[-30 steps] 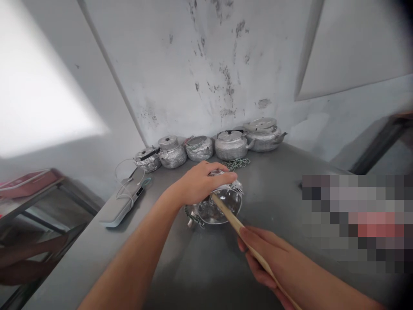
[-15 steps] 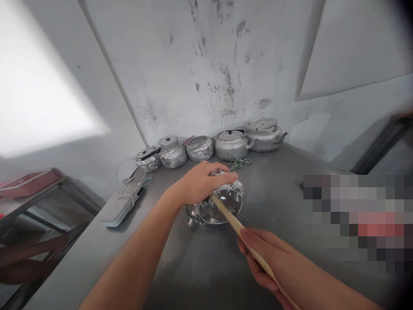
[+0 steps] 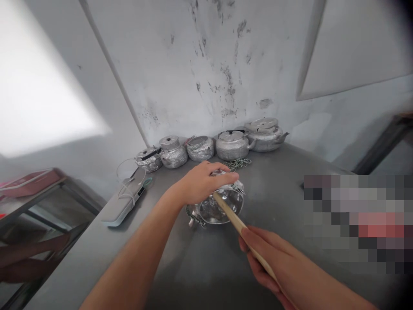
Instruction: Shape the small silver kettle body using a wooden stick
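A dented silver kettle [image 3: 237, 206] is tipped on the table with its round open mouth facing me. My left hand [image 3: 208, 183] grips it from above, fingers over its upper side and thumb along the rim. A dark-green and white cord [image 3: 200, 221] hangs at its left side. My right hand [image 3: 266, 254] is closed around a pale wooden stick [image 3: 230, 213]. The stick's far end reaches into the kettle's mouth, below my left palm; its tip is hidden.
Several silver kettles [image 3: 231, 148] line the wall at the back of the grey table [image 3: 193, 275]. A patterned cord [image 3: 238, 164] lies before them. At left rests a grey power bank [image 3: 124, 211] with a cable. A pink tray [image 3: 32, 183] stands on a side rack.
The wooden stick and my right hand have shifted very slightly. My left hand stays on the kettle, which keeps its place.
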`<state>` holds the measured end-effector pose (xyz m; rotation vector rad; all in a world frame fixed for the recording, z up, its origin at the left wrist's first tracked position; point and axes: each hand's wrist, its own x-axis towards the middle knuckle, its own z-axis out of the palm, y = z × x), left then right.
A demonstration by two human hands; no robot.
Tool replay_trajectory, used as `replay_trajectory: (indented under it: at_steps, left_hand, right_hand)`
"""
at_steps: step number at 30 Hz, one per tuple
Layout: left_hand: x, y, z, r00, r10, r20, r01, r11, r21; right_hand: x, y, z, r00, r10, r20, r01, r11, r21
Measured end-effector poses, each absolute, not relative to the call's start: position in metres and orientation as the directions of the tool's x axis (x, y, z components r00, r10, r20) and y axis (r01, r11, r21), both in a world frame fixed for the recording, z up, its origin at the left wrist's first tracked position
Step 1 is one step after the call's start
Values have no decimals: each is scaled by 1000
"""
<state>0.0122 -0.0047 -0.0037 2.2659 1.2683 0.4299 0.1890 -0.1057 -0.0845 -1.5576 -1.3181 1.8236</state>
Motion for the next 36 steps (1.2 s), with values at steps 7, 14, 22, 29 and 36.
replay_trajectory:
  at_steps: [7,14,22,29,36]
  left_hand:
    - [12,-4,-5,523,851,38,691,-449,567]
    - [12,-4,-5,512,859,18,705,-432,562]
    - [12,-6,-4,511,859,26,701,-434,566]
    - [12,-4,-6,506,862,19,704,-426,568]
    - [12,-5,-4,508,861,19,702,-427,569]
  right_hand:
    - [189,-107,-78,-258,777,-574,353,-477,-805]
    - [190,-106,-84,-275,779,-563,274,-498,-823]
    - [190,-106,-82,-246,786,-567,331,-482,-811]
    - [191,-107,-76,-257,771,-582,327,-498,-804]
    - [185,-107,-62,-190,765,-616,372,-524,-766]
